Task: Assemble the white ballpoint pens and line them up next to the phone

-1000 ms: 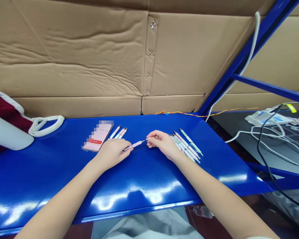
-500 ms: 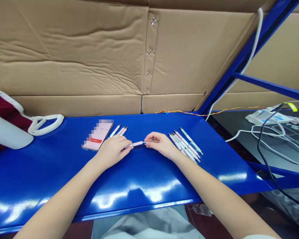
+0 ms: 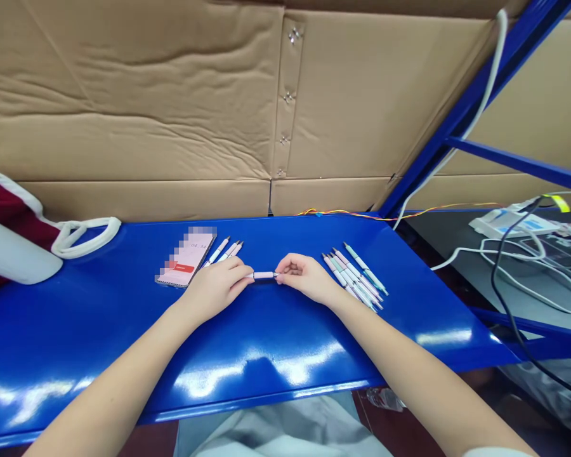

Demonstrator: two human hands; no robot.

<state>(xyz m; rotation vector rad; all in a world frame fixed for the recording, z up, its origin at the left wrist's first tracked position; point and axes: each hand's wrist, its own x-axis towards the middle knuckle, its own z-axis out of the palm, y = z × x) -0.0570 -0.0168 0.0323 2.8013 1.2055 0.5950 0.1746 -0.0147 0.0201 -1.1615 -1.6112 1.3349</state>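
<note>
A pale pink pen (image 3: pixel 263 275) lies level between my two hands, just above the blue table (image 3: pixel 285 324). My left hand (image 3: pixel 221 282) pinches its left end between thumb and fingers. At the other end, the fingertips of my right hand (image 3: pixel 302 276) close on the pen's metal tip. Beyond my left hand are a few pens (image 3: pixel 217 250), partly hidden by it. Right of my right hand lies a bundle of several pastel pens (image 3: pixel 354 276), with a green pen (image 3: pixel 365 268) at its outer side.
A phone (image 3: pixel 185 257) with a lit screen lies left of the pens. Farther left are a white cylinder (image 3: pixel 14 251) and a dark red bag (image 3: pixel 4 203) with white straps. Cardboard (image 3: pixel 171 127) stands behind; cables (image 3: pixel 514 254) tangle on the dark surface at right.
The pen between my hands has turned slightly to lie level, and its right end now meets my right fingertips more closely. Both hands have barely moved.
</note>
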